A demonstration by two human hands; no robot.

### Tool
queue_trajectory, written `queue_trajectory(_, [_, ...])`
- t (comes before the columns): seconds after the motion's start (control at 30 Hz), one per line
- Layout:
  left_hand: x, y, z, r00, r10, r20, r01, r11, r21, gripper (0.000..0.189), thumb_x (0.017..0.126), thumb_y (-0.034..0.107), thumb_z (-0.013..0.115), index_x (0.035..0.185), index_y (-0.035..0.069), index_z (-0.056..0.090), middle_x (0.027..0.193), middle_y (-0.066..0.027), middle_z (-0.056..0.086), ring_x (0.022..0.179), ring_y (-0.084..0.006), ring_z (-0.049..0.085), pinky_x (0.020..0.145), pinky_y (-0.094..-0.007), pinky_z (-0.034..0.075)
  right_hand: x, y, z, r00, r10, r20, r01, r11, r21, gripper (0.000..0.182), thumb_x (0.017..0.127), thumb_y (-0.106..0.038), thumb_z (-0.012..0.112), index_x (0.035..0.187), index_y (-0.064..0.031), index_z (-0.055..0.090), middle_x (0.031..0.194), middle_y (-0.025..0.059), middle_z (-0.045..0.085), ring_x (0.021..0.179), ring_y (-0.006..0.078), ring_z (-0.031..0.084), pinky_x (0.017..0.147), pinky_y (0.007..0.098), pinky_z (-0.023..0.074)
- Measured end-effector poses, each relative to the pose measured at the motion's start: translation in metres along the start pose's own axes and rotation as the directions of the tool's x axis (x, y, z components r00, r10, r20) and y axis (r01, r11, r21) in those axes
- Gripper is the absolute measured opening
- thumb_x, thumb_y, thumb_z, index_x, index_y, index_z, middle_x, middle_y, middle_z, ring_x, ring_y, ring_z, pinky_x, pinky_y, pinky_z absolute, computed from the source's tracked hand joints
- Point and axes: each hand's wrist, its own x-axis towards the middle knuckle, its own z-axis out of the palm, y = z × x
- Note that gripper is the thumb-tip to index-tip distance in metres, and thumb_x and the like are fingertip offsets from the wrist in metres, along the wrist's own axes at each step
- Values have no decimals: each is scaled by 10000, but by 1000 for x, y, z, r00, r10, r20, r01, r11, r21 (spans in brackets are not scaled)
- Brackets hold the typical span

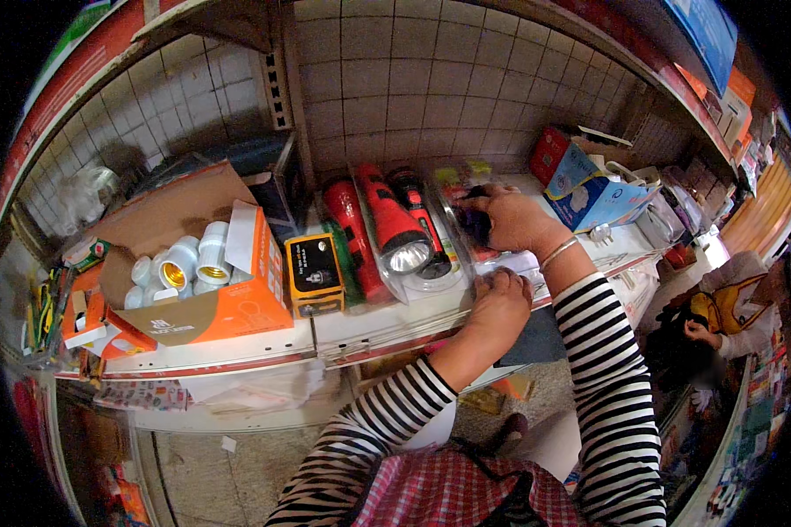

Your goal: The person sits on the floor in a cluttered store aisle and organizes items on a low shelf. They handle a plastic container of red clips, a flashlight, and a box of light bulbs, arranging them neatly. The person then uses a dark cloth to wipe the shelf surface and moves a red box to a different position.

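Observation:
My right hand (511,214) reaches over a clear blister pack (458,204) on the shelf, its fingers curled on the dark item inside. Nearer the shelf's front edge, my left hand (504,300) rests with bent fingers at the lower end of that pack, beside a pale sheet of plastic or card (511,263). What the left fingertips touch is partly hidden. Left of the pack lies a second blister pack holding a large red flashlight (392,221) and a slimmer red and black flashlight (422,221). Another red flashlight (352,230) lies beside these.
An orange carton (237,303) with several white lamp holders (181,263) and a small yellow-black box (314,273) stand left. At right are a blue open carton (586,191) and a plug (600,232). An upper shelf edge (685,85) overhangs. Another person's hand (702,334) shows far right.

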Motion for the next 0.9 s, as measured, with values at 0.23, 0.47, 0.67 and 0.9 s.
queue_trajectory(0.23, [2, -1, 1, 1000, -27, 0, 27, 997, -68, 218, 727, 150, 501, 900, 34, 564, 890, -101, 564, 877, -233, 528, 700, -380, 457, -17, 14, -20, 989, -140, 38, 137, 987, 83, 383, 622, -66, 581, 990, -154, 642, 967, 131, 601, 899, 331, 570, 784, 389, 463])
queue_trajectory(0.47, [2, -1, -1, 1000, -20, 23, 22, 995, -100, 202, 740, 148, 507, 907, 46, 560, 883, -88, 567, 864, -236, 527, 682, -399, 468, -49, 33, -36, 931, -321, 172, 294, 942, 162, 339, 605, -35, 574, 911, -162, 649, 909, 99, 600, 867, 319, 573, 760, 384, 462])
queue_trajectory(0.67, [0, -1, -3, 1000, -20, 21, 19, 999, 29, 257, 754, 162, 508, 972, 36, 559, 940, -105, 567, 883, -240, 508, 706, -403, 467, -13, 10, -63, 983, -145, 110, 154, 985, -79, 391, 640, -12, 541, 1006, -124, 622, 1048, 120, 584, 935, 326, 557, 783, 380, 462])
queue_trajectory(0.9, [-1, 1, 4, 993, -14, 116, 4, 997, 81, 373, 780, 174, 500, 1115, 18, 550, 1063, -200, 559, 955, -290, 504, 756, -473, 424, 87, -13, -19, 994, -59, -95, 56, 998, -32, 478, 676, -110, 620, 1140, -108, 505, 1011, 166, 592, 938, 368, 556, 758, 424, 472])
